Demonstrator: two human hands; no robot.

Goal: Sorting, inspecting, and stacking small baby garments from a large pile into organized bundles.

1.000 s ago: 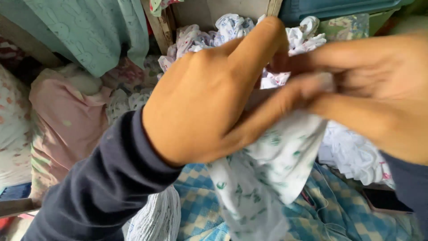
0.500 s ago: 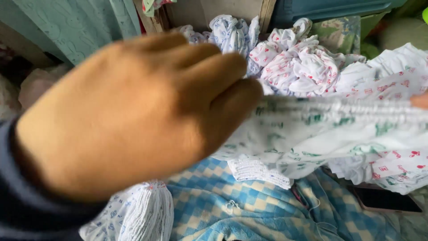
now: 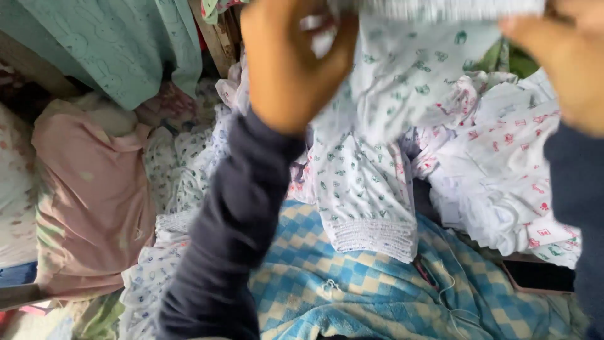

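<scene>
While raised overhead, white green-printed garment (image 3: 402, 82) stretched between left grip (image 3: 292, 60) and right grip (image 3: 566, 56); both closed on its waistband.

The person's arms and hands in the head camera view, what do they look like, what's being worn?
Both arms are covered by long dark navy sleeves of plain soft fabric, with no pattern or markings visible. The left sleeve runs up to the wrist, its cuff slightly bunched. The right sleeve shows only at the frame's edge. The left hand and right hand are bare: no gloves, rings or watch visible.
</scene>
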